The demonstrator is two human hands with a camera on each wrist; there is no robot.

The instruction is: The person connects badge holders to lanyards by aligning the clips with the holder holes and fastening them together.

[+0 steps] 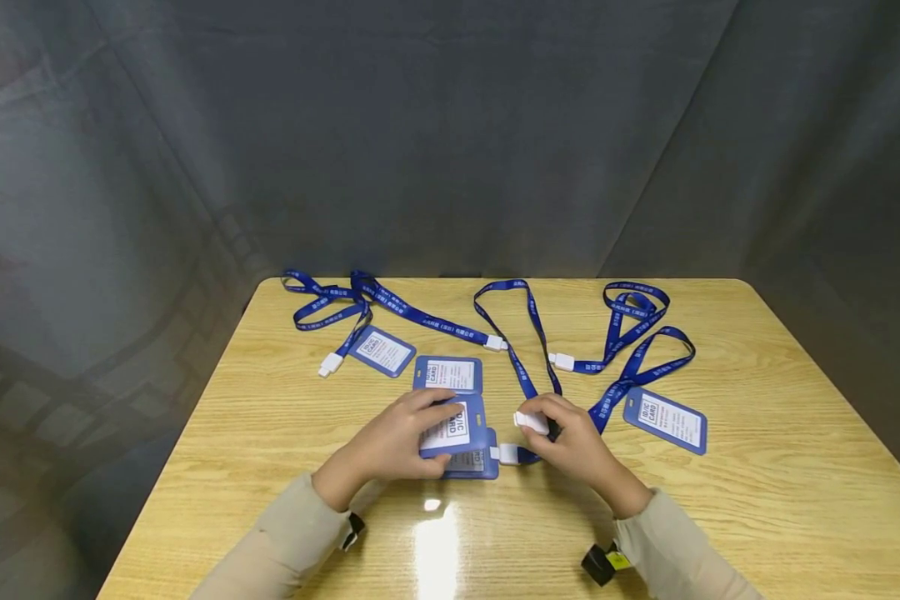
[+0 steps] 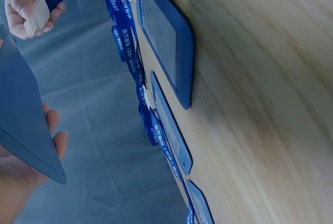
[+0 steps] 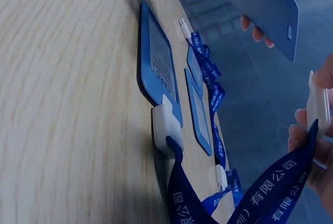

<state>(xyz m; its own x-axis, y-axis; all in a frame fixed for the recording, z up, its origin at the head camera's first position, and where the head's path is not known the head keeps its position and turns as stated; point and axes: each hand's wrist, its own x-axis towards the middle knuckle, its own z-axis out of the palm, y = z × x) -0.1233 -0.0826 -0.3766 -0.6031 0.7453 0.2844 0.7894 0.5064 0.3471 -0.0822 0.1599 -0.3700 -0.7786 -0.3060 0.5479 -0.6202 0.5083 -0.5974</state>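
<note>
My left hand (image 1: 401, 437) grips a blue ID card holder (image 1: 477, 421) by its sides, its slotted end pointing right. In the left wrist view this holder (image 2: 23, 104) is raised off the table. Between thumb and fingers, my right hand (image 1: 573, 442) pinches the white clip (image 3: 318, 104) of a blue lanyard (image 3: 270, 193). The clip and the raised holder are apart. Under them a second card holder (image 3: 158, 57) lies flat, with another lanyard's white clip (image 1: 506, 453) at its slotted end.
Beyond my left hand lies a card holder (image 1: 450, 375), with another holder (image 1: 382, 351) farther left. One more holder (image 1: 666, 420) lies at the right. Lanyards with white clips (image 1: 331, 364) spread along the back of the wooden table (image 1: 780, 467), before a grey curtain (image 1: 450, 133).
</note>
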